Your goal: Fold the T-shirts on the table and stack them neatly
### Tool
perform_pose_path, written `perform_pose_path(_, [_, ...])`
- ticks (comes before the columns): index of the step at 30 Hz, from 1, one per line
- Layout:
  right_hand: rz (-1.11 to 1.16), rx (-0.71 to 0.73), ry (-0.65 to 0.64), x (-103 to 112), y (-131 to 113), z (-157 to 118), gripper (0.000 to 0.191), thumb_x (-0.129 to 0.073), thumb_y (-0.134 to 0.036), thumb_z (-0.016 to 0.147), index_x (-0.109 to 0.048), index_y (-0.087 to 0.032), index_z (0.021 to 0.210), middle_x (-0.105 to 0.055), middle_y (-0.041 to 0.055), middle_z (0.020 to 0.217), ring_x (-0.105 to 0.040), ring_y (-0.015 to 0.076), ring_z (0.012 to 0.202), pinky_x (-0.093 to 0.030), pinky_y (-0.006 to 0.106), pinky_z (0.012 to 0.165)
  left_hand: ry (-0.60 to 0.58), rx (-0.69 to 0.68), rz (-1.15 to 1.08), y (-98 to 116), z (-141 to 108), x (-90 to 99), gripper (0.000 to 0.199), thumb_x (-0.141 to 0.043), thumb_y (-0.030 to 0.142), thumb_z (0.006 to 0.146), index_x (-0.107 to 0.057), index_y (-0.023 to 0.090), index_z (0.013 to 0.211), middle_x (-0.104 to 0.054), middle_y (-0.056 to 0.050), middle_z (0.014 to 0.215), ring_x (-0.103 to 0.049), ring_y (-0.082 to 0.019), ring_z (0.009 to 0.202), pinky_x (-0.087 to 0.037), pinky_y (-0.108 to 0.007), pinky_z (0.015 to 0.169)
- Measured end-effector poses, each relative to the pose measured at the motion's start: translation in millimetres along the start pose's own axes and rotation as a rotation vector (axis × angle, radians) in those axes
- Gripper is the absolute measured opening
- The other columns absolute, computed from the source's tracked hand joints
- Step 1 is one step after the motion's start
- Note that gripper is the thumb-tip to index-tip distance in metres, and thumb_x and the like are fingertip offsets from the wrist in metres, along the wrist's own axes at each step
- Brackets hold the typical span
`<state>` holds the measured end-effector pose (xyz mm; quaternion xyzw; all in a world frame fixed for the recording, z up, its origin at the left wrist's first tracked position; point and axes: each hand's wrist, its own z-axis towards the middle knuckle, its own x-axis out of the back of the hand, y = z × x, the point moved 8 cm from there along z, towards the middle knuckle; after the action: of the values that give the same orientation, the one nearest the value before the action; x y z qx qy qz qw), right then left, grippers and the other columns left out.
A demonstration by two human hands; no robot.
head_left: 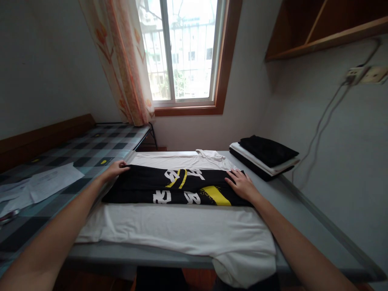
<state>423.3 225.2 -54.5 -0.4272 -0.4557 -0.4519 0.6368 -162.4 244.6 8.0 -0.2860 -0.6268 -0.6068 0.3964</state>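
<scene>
A black T-shirt (139, 186) with white lettering and yellow stripes lies folded into a long strip. It rests across a white T-shirt (176, 224) spread over the table, one sleeve hanging past the front edge. My left hand (117, 169) is closed on the strip's far left corner, thumb and fingers pinching the fabric. Lying flat on the right end of the strip, my right hand (240, 185) has its fingers spread and grips nothing.
A stack of folded black and white clothes (268, 151) sits on the table (309, 218) by the right wall. To the left stands a bed (121, 137) with a checked cover and papers (54, 182). Cables (323, 121) hang at the right; a shelf (327, 40) juts out overhead.
</scene>
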Motion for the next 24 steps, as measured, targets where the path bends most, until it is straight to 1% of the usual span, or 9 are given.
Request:
perform_pose_path(2, [0.004,-0.002,-0.007,0.2,-0.5,-0.1,0.057,-0.028,-0.054,0.097,-0.051,-0.025,0.141,-0.044,0.0087,0.150,-0.033,0.0288,0.141,-0.027,0.052,0.113,-0.032,0.066,-0.135,-1.2,-8.4,1.1,0.054,-0.074,0.062,0.049,-0.065,0.017,0.077,-0.072,-0.006,0.083,-0.066,-0.027,0.089,-0.053,-0.032,0.075])
perform_pose_path(6, [0.004,0.001,-0.009,1.2,-1.5,-0.4,0.056,-0.031,-0.053,0.096,-0.051,-0.024,0.140,-0.045,0.0095,0.149,-0.034,0.0292,0.141,-0.028,0.051,0.112,-0.246,0.135,-0.321,2.8,-28.0,-12.7,0.058,-0.081,0.057,0.042,-0.070,0.016,0.082,-0.075,-0.009,0.092,-0.067,-0.029,0.095,-0.054,-0.034,0.085])
perform_pose_path(8, [0.001,0.004,-0.005,1.7,-1.6,-0.6,0.056,-0.031,-0.052,0.096,-0.052,-0.024,0.140,-0.045,0.0093,0.149,-0.034,0.0290,0.141,-0.028,0.051,0.112,-0.301,0.132,-0.358,6.0,-33.5,-17.0,0.060,-0.083,0.056,0.039,-0.070,0.017,0.083,-0.075,-0.009,0.092,-0.068,-0.031,0.096,-0.054,-0.037,0.088])
perform_pose_path(11, [-0.003,0.008,-0.012,1.1,-1.5,-0.8,0.057,-0.030,-0.052,0.097,-0.051,-0.023,0.140,-0.044,0.0091,0.150,-0.034,0.0289,0.141,-0.028,0.050,0.112,-0.251,0.090,-0.271,7.7,-32.5,-13.8,0.061,-0.082,0.059,0.036,-0.069,0.018,0.080,-0.075,-0.009,0.090,-0.067,-0.034,0.098,-0.055,-0.039,0.087])
perform_pose_path(14, [-0.006,0.009,-0.011,0.8,-1.6,-0.4,0.057,-0.030,-0.052,0.097,-0.051,-0.023,0.141,-0.044,0.0092,0.150,-0.034,0.0291,0.140,-0.028,0.050,0.112,-0.196,0.010,-0.156,10.0,-26.6,-6.2,0.064,-0.077,0.064,0.043,-0.067,0.017,0.084,-0.074,-0.010,0.099,-0.065,-0.034,0.103,-0.054,-0.039,0.089])
perform_pose_path(16, [-0.009,0.004,-0.007,1.0,-1.8,-0.2,0.056,-0.030,-0.052,0.097,-0.051,-0.023,0.140,-0.044,0.0091,0.150,-0.035,0.0291,0.140,-0.028,0.050,0.112,-0.206,-0.023,-0.114,13.0,-22.6,-0.4,0.066,-0.074,0.065,0.049,-0.066,0.015,0.090,-0.073,-0.011,0.103,-0.064,-0.032,0.103,-0.054,-0.037,0.089])
perform_pose_path(18, [-0.014,-0.003,-0.006,1.4,-2.1,0.0,0.056,-0.030,-0.052,0.097,-0.052,-0.024,0.140,-0.045,0.0086,0.149,-0.035,0.0287,0.140,-0.028,0.050,0.112,-0.268,0.024,-0.078,17.3,-20.2,3.6,0.065,-0.074,0.063,0.052,-0.063,0.015,0.094,-0.073,-0.009,0.098,-0.067,-0.030,0.094,-0.057,-0.035,0.078])
perform_pose_path(21, [-0.023,-0.010,-0.014,1.9,-3.0,-0.2,0.055,-0.030,-0.050,0.097,-0.051,-0.023,0.140,-0.045,0.0079,0.150,-0.035,0.0277,0.140,-0.029,0.049,0.112,-0.406,0.161,-0.060,40.4,-23.5,0.7,0.058,-0.077,0.057,0.056,-0.060,0.017,0.095,-0.069,-0.004,0.074,-0.067,-0.023,0.064,-0.055,-0.028,0.053])
perform_pose_path(24, [-0.023,-0.017,-0.027,2.2,-3.2,-0.5,0.054,-0.031,-0.048,0.098,-0.051,-0.022,0.141,-0.044,0.0078,0.150,-0.034,0.0274,0.140,-0.028,0.049,0.112,-0.533,0.164,-0.130,97.0,-31.9,-24.2,0.046,-0.075,0.049,0.064,-0.057,0.017,0.091,-0.063,0.001,0.060,-0.061,-0.016,0.049,-0.048,-0.022,0.044])
